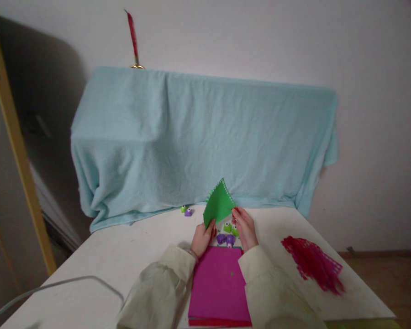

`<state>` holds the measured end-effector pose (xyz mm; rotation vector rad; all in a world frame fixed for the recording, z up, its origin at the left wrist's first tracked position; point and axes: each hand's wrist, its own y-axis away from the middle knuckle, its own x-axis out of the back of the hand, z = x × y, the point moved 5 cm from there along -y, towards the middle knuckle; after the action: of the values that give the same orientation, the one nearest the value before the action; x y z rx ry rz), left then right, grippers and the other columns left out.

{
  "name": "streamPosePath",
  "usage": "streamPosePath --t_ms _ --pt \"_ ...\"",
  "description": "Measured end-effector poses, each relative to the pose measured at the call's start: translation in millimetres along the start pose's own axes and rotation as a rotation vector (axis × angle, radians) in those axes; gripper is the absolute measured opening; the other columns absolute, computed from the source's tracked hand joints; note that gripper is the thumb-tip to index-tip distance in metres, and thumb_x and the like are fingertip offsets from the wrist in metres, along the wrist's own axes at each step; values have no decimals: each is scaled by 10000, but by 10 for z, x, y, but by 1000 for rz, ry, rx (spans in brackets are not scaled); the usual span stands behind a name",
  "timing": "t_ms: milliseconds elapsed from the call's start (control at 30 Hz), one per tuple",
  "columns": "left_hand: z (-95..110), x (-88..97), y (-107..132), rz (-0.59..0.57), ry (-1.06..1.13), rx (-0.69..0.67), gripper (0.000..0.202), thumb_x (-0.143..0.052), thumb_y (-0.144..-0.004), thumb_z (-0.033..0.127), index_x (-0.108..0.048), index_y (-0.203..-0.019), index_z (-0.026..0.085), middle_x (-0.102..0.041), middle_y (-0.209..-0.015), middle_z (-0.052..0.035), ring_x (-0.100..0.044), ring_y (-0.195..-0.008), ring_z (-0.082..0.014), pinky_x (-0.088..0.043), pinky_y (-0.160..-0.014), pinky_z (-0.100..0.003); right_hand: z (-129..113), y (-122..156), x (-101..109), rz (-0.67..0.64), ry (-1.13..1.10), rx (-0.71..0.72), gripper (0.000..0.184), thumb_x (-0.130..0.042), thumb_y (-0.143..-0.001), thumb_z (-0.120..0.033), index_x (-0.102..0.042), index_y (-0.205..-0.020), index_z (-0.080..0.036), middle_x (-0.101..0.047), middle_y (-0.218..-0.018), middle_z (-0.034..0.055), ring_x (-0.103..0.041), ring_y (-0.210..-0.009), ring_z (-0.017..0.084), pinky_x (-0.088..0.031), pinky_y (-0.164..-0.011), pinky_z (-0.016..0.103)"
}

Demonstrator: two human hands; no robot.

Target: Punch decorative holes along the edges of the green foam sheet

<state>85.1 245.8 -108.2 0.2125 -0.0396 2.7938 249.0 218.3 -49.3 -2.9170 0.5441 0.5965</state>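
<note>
My left hand pinches the lower edge of a green sheet of paper, held tilted above the table. Rows of small cut-outs run along the paper's upper edges. At its right corner, my right hand has its fingers closed on a small red thing whose kind I cannot make out. Between my hands stand small craft punches, light green and purple. Below them lies a stack of magenta sheets with red showing at its lower edge.
Another green punch and purple punch stand at the table's back edge. On the right lies a fanned pile of red and magenta paper with cut edges. A pale blue cloth hangs behind; a cable crosses the left front.
</note>
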Motion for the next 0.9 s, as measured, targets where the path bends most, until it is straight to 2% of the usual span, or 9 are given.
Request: streamPosePath --t_ms 333,667,900 --pt "48 5 20 15 -5 5 612 -362 -924 640 -527 -599 149 -479 -470 0 -447 -475 -110 -322 -527 -230 80 -38 104 74 -46 -27 343 -802 -717 -382 -697 -993 -209 -617 -865 5 -487 -654 103 -403 -592 229" --pt "55 5 10 12 -14 4 637 -343 -916 656 -511 -556 157 -482 -468 -13 -458 -492 -119 -334 -531 -232 109 -59 125 90 -112 -52 360 -821 -698 -378 -699 -992 -209 -639 -925 24 -531 -695 113 -431 -623 237" --pt "31 0 -6 26 -27 -4 631 -347 -921 651 -535 -587 150 -495 -488 -15 -465 -504 -121 -321 -528 -232 144 -72 145 88 -105 -55 354 -815 -708 -374 -693 -999 -214 -611 -872 5 -459 -623 86 -376 -556 219"
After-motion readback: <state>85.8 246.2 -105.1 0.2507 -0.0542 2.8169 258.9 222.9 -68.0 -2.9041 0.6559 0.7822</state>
